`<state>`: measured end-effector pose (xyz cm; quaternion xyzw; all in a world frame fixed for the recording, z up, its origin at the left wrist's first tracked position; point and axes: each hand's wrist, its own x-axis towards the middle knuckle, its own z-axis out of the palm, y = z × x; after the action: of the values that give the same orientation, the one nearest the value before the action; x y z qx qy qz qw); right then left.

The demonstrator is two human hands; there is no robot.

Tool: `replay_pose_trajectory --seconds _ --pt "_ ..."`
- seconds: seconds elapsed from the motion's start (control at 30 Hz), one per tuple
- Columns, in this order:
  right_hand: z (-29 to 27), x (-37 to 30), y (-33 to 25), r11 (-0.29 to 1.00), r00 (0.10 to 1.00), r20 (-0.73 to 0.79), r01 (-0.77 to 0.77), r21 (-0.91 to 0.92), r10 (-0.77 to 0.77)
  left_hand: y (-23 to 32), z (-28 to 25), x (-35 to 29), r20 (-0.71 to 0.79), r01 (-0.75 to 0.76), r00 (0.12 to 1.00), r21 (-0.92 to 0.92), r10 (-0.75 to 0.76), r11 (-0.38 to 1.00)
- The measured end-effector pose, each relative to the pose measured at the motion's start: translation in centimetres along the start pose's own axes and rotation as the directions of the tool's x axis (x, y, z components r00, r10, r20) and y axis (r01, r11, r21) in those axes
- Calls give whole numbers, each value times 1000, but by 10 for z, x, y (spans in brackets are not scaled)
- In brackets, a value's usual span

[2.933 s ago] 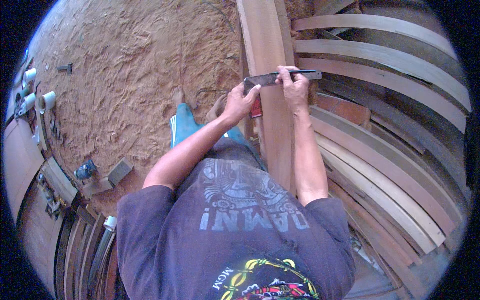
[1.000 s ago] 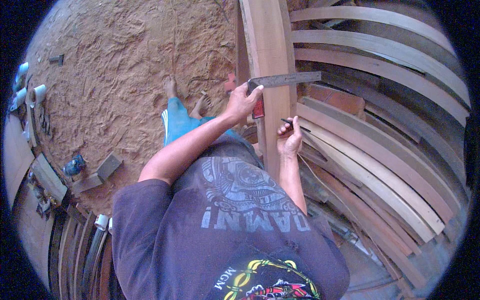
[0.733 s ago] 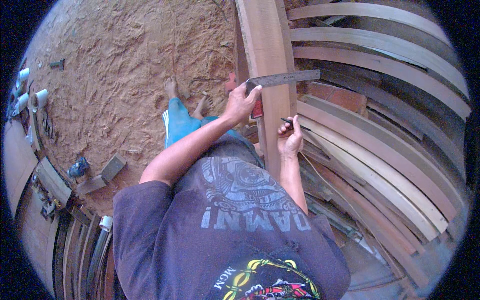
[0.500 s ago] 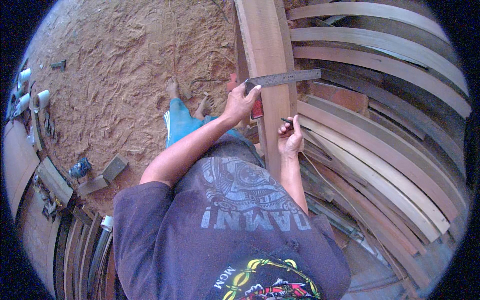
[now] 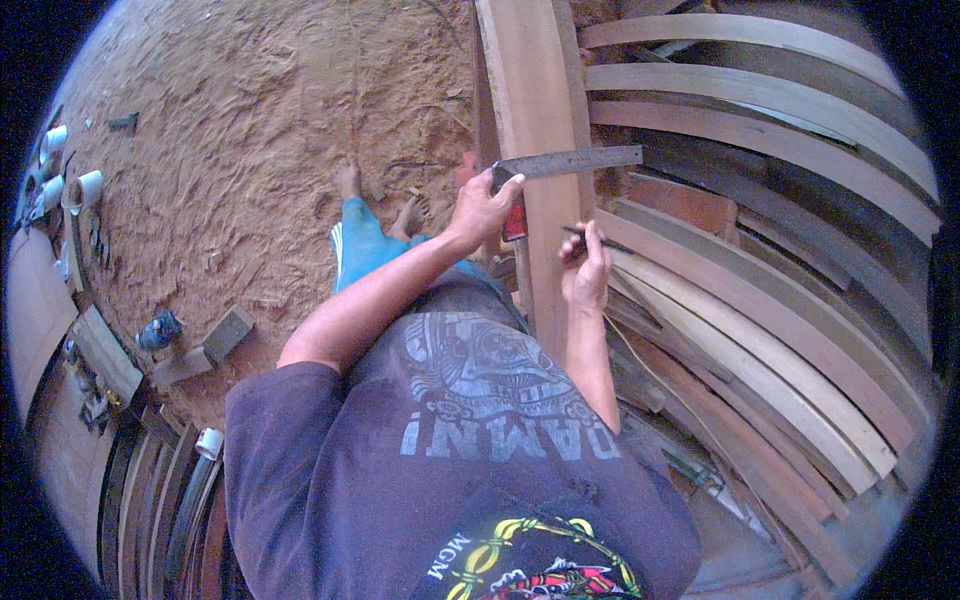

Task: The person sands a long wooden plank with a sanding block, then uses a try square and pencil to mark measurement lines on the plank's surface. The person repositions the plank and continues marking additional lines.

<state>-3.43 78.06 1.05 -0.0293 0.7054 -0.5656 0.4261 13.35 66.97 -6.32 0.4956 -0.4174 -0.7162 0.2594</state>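
White cups [image 5: 83,192] stand at the far left, with a blue power tool [image 5: 158,330] lower down, near a wooden block [image 5: 228,333]. Next comes the floor [image 5: 260,150], thick with what looks like sawdust, where two bare feet [image 5: 348,178] stand. To the right, the left hand [image 5: 483,212] is closed around the near end of a metal square [image 5: 570,161], its thumb on top, at the left edge of a long board [image 5: 535,90]. The square lies across that board, its far end jutting past the right edge. Just below the left hand, a red thing [image 5: 514,222] sits by the board's left edge; what it is, I cannot tell. Farther right, the right hand [image 5: 586,275] pinches a thin dark pencil [image 5: 612,244] near the board's right edge, apart from the square. As far as progress goes, the square looks to be in place, while the pencil is off its edge; whether any line is already on the wood is too small to tell. Many planks [image 5: 760,80] fill the right side.
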Motion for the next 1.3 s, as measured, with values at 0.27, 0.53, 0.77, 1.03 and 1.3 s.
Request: replay_pose_trajectory --seconds 0.27,0.53,0.77,1.03,1.3 --pt "92 35 -55 908 907 355 330 -259 -228 1 -2 0 -5 -25 1000 -3 25 1000" --pt "110 42 -55 884 879 410 375 -280 -243 9 -3 -4 -11 -31 999 29 31 999" --pt "116 62 -45 816 878 460 362 -451 -135 6 -3 0 -21 -17 1000 38 17 999" --pt "105 82 -49 729 862 482 430 -533 -157 9 -5 0 -19 32 999 -2 -32 999" --pt "151 44 -41 -130 445 838 854 -503 -315 -9 -12 16 -6 -18 1000 0 18 1000"
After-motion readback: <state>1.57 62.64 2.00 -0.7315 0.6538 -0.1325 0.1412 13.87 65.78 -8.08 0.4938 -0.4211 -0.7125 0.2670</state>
